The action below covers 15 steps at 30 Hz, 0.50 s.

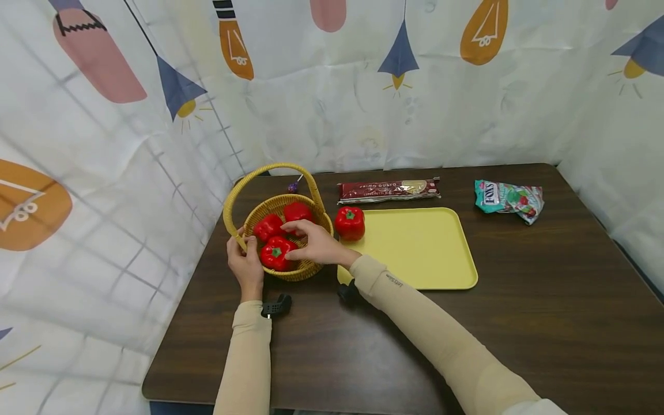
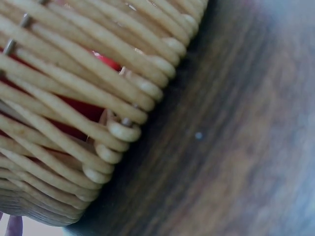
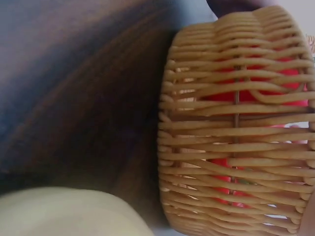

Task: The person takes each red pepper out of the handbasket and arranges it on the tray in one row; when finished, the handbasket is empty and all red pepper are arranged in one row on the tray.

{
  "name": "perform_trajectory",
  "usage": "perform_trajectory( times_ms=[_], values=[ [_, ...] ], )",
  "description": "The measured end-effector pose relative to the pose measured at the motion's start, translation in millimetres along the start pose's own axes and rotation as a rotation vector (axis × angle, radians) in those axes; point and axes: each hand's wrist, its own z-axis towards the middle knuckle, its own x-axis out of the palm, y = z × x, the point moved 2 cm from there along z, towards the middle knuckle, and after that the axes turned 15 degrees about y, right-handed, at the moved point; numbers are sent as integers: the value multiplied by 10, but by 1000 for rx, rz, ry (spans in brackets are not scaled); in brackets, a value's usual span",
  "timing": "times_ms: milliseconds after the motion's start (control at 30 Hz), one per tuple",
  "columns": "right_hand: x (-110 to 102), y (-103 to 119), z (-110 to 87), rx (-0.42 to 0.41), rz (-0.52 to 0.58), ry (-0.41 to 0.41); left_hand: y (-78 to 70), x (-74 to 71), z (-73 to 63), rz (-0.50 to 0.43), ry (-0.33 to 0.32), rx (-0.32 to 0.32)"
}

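A wicker basket [image 1: 311, 266] with a tall hoop handle stands at the table's left and holds three red peppers. My left hand [image 1: 244, 249] grips its near-left rim. My right hand [image 1: 297, 241] reaches into the basket, thumb and fingers curled round the front pepper [image 1: 274, 253]. Two more peppers [image 1: 267, 226] [image 1: 298, 211] lie behind it. A fourth pepper [image 1: 350, 223] stands just right of the basket, at the corner of the yellow tray [image 1: 415, 248]. Both wrist views show the basket wall [image 2: 74, 98] [image 3: 231, 132] close up, with red through the gaps.
A dark brown table [image 1: 519, 323] carries a long spaghetti pack [image 1: 388, 190] behind the tray and a green candy bag [image 1: 509, 199] at the back right. A small purple object [image 1: 293, 187] lies behind the basket. Patterned curtains close off the left, back and right sides.
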Motion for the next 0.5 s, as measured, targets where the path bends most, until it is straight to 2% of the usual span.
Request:
perform_trajectory(
  times_ms=[200, 433, 500],
  values=[
    [-3, -22, 90, 64, 3, 81, 19, -7, 16, 6, -3, 10],
    [22, -36, 156, 108, 21, 159, 332, -39, 80, 10, -22, -3],
    [23, -36, 156, 121, 22, 179, 364, -38, 81, 11, -26, -8]
  ],
)
